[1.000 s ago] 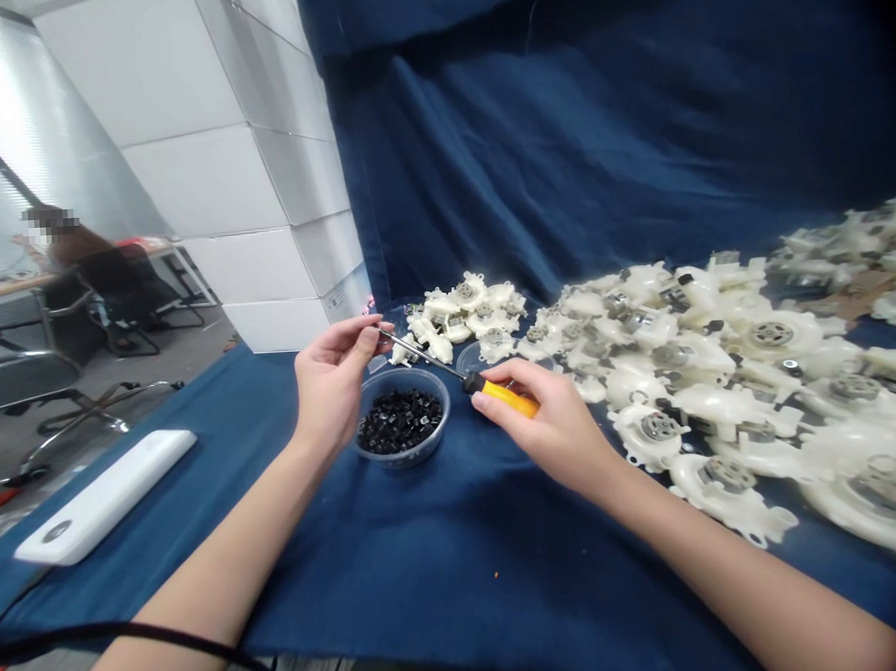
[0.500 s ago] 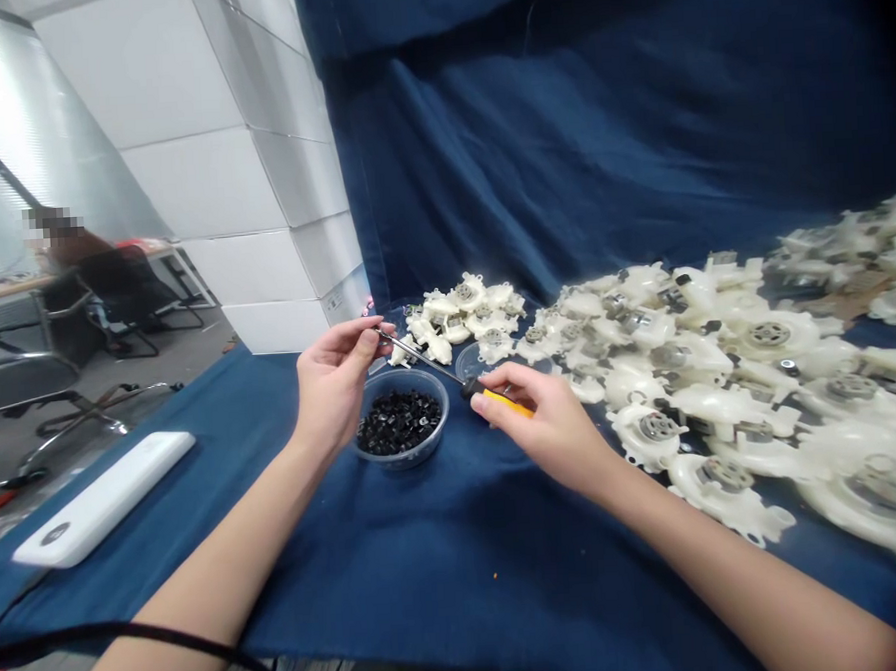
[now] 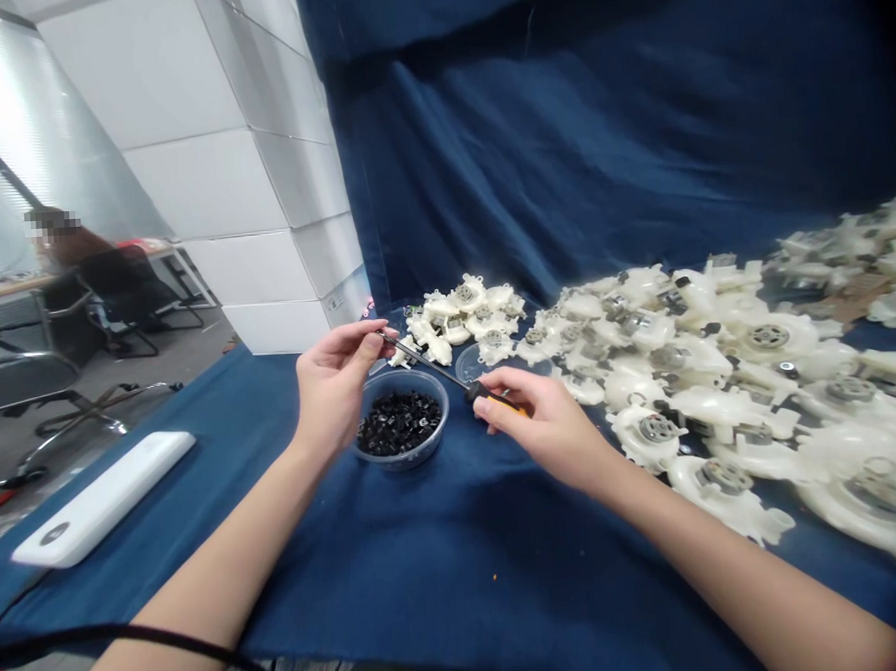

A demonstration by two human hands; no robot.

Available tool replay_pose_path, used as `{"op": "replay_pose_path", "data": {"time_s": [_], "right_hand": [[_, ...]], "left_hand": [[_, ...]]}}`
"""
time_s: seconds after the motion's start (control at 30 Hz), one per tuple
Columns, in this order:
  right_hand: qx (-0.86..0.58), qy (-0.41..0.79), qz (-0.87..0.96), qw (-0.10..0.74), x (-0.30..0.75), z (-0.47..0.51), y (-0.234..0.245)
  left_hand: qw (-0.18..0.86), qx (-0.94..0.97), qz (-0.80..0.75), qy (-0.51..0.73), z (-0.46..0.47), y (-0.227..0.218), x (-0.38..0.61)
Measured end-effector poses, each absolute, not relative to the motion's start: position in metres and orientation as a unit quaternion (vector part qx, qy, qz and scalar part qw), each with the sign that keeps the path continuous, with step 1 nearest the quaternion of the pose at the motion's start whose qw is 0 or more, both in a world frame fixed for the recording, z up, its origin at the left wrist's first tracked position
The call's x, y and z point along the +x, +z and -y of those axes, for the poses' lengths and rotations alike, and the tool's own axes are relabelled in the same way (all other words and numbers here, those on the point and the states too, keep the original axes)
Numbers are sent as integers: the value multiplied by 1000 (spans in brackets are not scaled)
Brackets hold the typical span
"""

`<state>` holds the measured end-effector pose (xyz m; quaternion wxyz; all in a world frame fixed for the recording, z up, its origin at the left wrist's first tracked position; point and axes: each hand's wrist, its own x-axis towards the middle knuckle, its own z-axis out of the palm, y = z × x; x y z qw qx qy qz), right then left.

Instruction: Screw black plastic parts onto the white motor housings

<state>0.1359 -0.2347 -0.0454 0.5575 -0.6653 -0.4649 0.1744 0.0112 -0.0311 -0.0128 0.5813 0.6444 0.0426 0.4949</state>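
A screwdriver (image 3: 439,368) with a black and yellow handle spans both hands above the blue cloth. My right hand (image 3: 547,420) is closed around its handle, the shaft pointing up and left. My left hand (image 3: 341,376) pinches the shaft near its tip; whether a small part is also between the fingers, I cannot tell. Just below the shaft stands a clear plastic bowl (image 3: 404,466), holding many small black pieces (image 3: 399,424). Behind the screwdriver lies a transparent round lid or dish (image 3: 470,362), partly hidden.
Off-white plastic housings with motors (image 3: 690,363) cover the right side, and a smaller cluster (image 3: 466,315) lies behind the bowl. A white oblong device (image 3: 103,499) and black cable (image 3: 133,629) are at left. White boxes (image 3: 237,186) stand stacked behind. A person (image 3: 75,240) sits farther off.
The screwdriver handle has turned in my right hand: less yellow and more black shows now. Both hands stay almost in the same place.
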Motion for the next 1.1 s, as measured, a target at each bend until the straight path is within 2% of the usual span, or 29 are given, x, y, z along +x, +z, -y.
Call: {"op": "replay_pose_path", "data": {"time_s": [0.1, 0.23, 0.53, 0.7, 0.83, 0.97, 1.1], "right_hand": [[-634, 252, 497, 537, 136, 235, -45], [-669, 224, 466, 534, 128, 237, -41], [-564, 233, 412, 677, 115, 238, -30], [-520, 275, 410, 697, 113, 234, -37], [-511, 293, 400, 703, 110, 232, -41], [-505, 268, 399, 717, 109, 232, -39], [-518, 182, 349, 760, 120, 232, -34]], "left_hand": [[559, 650, -34, 513, 34, -12, 11], [524, 660, -35, 538, 39, -11, 8], [539, 706, 18, 460, 70, -15, -2], [492, 758, 131, 409, 72, -18, 1], [476, 771, 121, 406, 71, -20, 0], [496, 778, 90, 374, 76, -18, -1], [502, 808, 41, 305, 65, 2, 13]]}}
